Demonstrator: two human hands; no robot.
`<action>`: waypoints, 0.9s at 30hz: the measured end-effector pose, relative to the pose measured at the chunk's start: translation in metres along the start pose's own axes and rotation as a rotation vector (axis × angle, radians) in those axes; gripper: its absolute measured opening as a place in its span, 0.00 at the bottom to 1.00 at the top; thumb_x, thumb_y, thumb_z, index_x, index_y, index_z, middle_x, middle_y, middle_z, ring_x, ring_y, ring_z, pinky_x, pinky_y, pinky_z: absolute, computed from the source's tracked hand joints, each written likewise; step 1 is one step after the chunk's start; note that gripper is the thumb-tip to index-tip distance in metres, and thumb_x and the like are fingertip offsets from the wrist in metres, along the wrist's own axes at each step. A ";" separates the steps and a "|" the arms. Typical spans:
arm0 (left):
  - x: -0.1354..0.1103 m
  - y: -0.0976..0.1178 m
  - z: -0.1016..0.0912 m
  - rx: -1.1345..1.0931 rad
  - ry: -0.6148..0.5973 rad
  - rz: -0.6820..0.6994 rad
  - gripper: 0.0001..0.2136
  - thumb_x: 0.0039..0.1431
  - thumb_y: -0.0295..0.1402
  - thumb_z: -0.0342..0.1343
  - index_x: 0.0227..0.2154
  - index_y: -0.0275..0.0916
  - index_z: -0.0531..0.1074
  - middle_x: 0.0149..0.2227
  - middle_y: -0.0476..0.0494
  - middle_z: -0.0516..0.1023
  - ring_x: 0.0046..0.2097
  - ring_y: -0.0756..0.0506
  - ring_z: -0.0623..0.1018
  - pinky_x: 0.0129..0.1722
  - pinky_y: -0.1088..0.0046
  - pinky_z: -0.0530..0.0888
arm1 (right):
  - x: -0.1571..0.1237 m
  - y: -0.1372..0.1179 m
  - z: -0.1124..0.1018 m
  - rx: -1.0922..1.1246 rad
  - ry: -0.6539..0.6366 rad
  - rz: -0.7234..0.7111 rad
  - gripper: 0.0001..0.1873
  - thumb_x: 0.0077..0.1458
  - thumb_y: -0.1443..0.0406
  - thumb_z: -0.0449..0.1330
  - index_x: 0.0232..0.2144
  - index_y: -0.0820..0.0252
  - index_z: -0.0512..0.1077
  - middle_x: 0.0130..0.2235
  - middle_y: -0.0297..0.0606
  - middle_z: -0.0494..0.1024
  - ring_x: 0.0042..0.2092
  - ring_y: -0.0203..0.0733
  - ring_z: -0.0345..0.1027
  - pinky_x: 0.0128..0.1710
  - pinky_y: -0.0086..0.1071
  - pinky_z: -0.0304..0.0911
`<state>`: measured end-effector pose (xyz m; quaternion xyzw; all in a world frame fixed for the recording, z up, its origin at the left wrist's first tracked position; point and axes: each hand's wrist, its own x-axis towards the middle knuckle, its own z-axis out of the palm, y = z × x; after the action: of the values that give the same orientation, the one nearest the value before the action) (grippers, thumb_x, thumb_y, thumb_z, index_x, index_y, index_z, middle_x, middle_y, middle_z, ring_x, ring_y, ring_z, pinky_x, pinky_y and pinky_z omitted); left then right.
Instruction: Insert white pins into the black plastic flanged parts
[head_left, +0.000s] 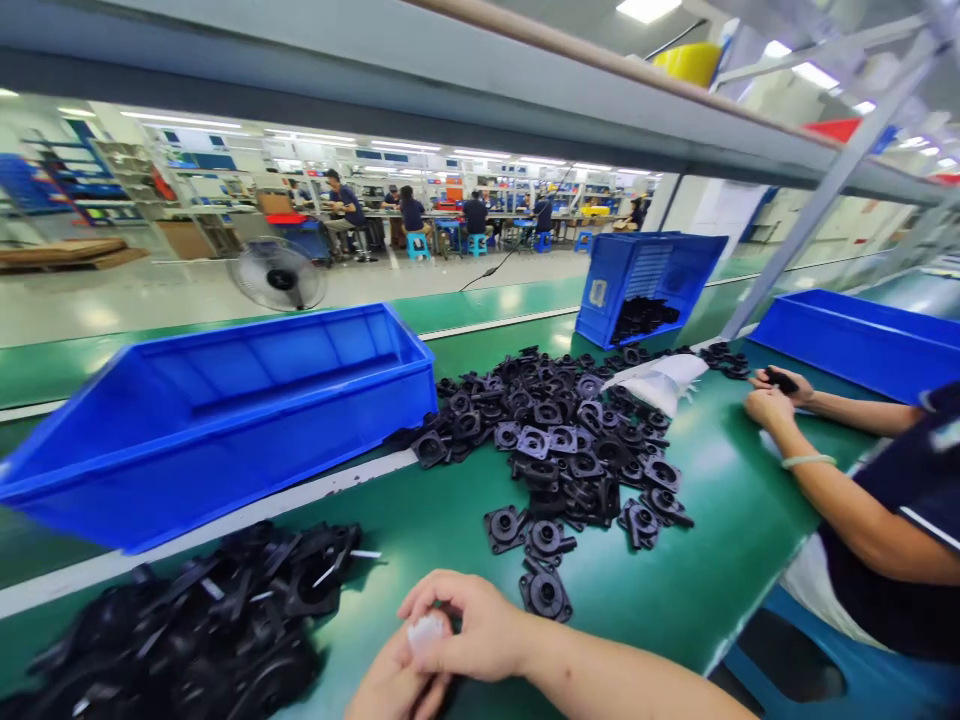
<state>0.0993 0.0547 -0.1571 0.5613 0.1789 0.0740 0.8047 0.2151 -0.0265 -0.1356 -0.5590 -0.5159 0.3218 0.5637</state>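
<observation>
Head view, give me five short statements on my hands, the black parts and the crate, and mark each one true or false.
1. The left hand and right hand meet around a whitish piece. True.
2. The whitish piece lies on the bench. False: it is between the hands.
3. A central heap of black parts lies on the green tabletop. True.
4. One blue crate contains black parts. True.
5. That crate stands nearer the hands than the heap. False: it stands beyond the heap.

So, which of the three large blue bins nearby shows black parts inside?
The middle bin, between the left bin and the right bin: only through its opening do black parts show.
</observation>
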 end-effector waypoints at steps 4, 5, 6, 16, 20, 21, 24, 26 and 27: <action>-0.009 0.018 0.016 0.168 -0.073 0.081 0.22 0.49 0.50 0.54 0.23 0.35 0.56 0.19 0.52 0.53 0.21 0.57 0.52 0.20 0.80 0.51 | -0.005 -0.012 0.000 0.034 -0.047 -0.026 0.07 0.43 0.73 0.56 0.30 0.65 0.66 0.42 0.38 0.69 0.43 0.32 0.63 0.44 0.25 0.59; -0.008 0.018 0.017 0.152 -0.100 0.066 0.22 0.50 0.52 0.52 0.24 0.36 0.55 0.18 0.54 0.51 0.19 0.57 0.50 0.18 0.79 0.48 | -0.006 -0.014 0.000 -0.015 -0.054 -0.045 0.07 0.44 0.73 0.55 0.30 0.64 0.66 0.42 0.38 0.69 0.44 0.31 0.63 0.45 0.25 0.59; -0.008 0.017 0.016 0.142 -0.109 0.085 0.22 0.51 0.52 0.51 0.24 0.37 0.54 0.17 0.55 0.49 0.18 0.57 0.50 0.17 0.79 0.47 | -0.007 -0.014 -0.001 -0.054 -0.072 -0.070 0.07 0.45 0.74 0.54 0.30 0.64 0.66 0.42 0.37 0.68 0.44 0.31 0.63 0.45 0.25 0.59; -0.005 0.010 0.004 0.295 -0.264 0.261 0.14 0.56 0.41 0.47 0.24 0.34 0.57 0.18 0.53 0.55 0.19 0.57 0.57 0.18 0.82 0.56 | -0.014 -0.010 -0.005 -0.278 -0.171 -0.017 0.08 0.55 0.62 0.52 0.31 0.61 0.66 0.45 0.39 0.67 0.45 0.32 0.65 0.45 0.23 0.62; -0.004 0.009 0.000 0.406 -0.285 0.387 0.07 0.55 0.31 0.44 0.25 0.34 0.58 0.19 0.52 0.57 0.21 0.56 0.59 0.19 0.83 0.58 | -0.015 -0.011 -0.007 -0.314 -0.191 -0.080 0.09 0.56 0.61 0.51 0.30 0.61 0.67 0.45 0.39 0.67 0.45 0.32 0.65 0.45 0.23 0.62; -0.003 0.008 -0.001 0.423 -0.291 0.399 0.06 0.55 0.30 0.44 0.25 0.34 0.59 0.19 0.52 0.57 0.21 0.56 0.59 0.20 0.83 0.59 | -0.015 -0.011 -0.007 -0.321 -0.192 -0.103 0.09 0.56 0.62 0.51 0.30 0.61 0.67 0.45 0.39 0.67 0.45 0.31 0.65 0.45 0.22 0.62; -0.002 0.006 -0.003 0.461 -0.297 0.405 0.05 0.55 0.27 0.44 0.25 0.33 0.60 0.19 0.52 0.58 0.21 0.57 0.60 0.21 0.83 0.59 | -0.014 -0.012 -0.008 -0.345 -0.182 -0.172 0.07 0.56 0.63 0.51 0.31 0.60 0.66 0.44 0.37 0.68 0.44 0.29 0.66 0.44 0.19 0.62; -0.003 0.006 -0.003 0.478 -0.290 0.424 0.04 0.54 0.24 0.44 0.25 0.33 0.60 0.19 0.53 0.58 0.22 0.57 0.60 0.23 0.83 0.60 | -0.014 -0.013 -0.008 -0.373 -0.178 -0.204 0.05 0.56 0.64 0.51 0.31 0.59 0.66 0.44 0.37 0.68 0.44 0.28 0.66 0.44 0.18 0.62; -0.003 0.007 -0.002 0.487 -0.280 0.447 0.03 0.53 0.23 0.44 0.25 0.33 0.60 0.19 0.53 0.58 0.22 0.57 0.60 0.23 0.83 0.60 | -0.015 -0.014 -0.009 -0.387 -0.179 -0.218 0.05 0.56 0.65 0.51 0.31 0.59 0.66 0.44 0.37 0.68 0.44 0.28 0.66 0.44 0.18 0.62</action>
<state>0.0962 0.0581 -0.1510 0.7665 -0.0480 0.1259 0.6280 0.2164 -0.0451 -0.1242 -0.5670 -0.6729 0.2025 0.4297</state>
